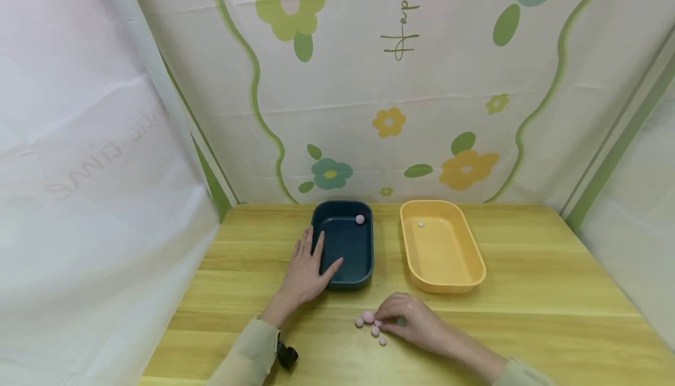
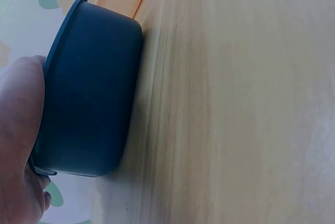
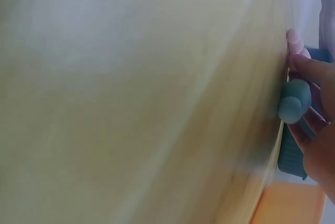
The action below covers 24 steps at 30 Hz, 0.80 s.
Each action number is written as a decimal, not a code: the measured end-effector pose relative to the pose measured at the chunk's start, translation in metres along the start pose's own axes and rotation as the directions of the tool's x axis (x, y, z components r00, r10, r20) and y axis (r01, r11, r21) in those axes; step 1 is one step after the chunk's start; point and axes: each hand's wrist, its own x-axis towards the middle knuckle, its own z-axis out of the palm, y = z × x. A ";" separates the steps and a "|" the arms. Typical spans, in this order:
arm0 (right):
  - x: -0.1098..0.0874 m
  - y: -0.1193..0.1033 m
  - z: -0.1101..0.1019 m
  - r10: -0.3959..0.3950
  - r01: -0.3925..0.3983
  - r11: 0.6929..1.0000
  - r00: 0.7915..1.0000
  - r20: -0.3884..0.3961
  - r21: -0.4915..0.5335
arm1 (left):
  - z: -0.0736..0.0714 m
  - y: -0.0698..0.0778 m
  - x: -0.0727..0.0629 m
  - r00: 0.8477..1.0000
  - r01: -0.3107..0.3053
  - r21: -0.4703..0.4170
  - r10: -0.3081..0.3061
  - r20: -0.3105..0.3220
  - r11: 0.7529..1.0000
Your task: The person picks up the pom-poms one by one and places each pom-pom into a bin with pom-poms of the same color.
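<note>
My left hand [image 1: 304,275] rests on the left side of a dark blue tray [image 1: 343,251], fingers straight and spread along the rim, thumb over the near end. A pink ball [image 1: 360,219] lies near that tray's far right corner. In front of the trays, my right hand [image 1: 415,323] pinches a small pink ball [image 1: 378,323] between thumb and fingertips, low at the tabletop. Several other pink balls [image 1: 368,317] lie just left of those fingertips. Blue-green balls [image 3: 290,109] show close under the right hand in the right wrist view.
A yellow tray [image 1: 443,257] stands to the right of the blue one, with a small pale ball [image 1: 420,224] near its far end. Both sit on a wood-grain table [image 1: 543,292]. A flower-printed cloth [image 1: 337,81] hangs behind the table, and white cloth [image 1: 95,210] hangs at the left.
</note>
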 end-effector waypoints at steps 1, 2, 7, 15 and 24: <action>0.000 0.000 0.001 -0.006 0.006 1.000 1.000 -0.002 -0.006 | 0.000 0.000 0.000 1.000 0.004 0.005 -0.004 0.007 1.000; 0.001 0.001 0.002 -0.012 0.012 1.000 1.000 -0.003 -0.011 | 0.000 0.000 0.000 1.000 0.003 0.005 -0.003 0.007 1.000; 0.001 0.002 0.005 -0.018 0.017 0.999 0.999 -0.028 -0.029 | 0.000 0.000 0.002 1.000 0.010 0.026 -0.011 0.028 1.000; 0.003 -0.003 -0.005 -0.009 0.006 0.999 0.996 -0.084 -0.035 | -0.003 0.002 0.000 1.000 0.001 0.009 -0.001 0.017 1.000; 0.012 -0.011 -0.022 -0.038 0.036 0.999 0.991 -0.127 -0.018 | -0.004 0.002 0.000 1.000 0.008 0.010 -0.009 0.027 1.000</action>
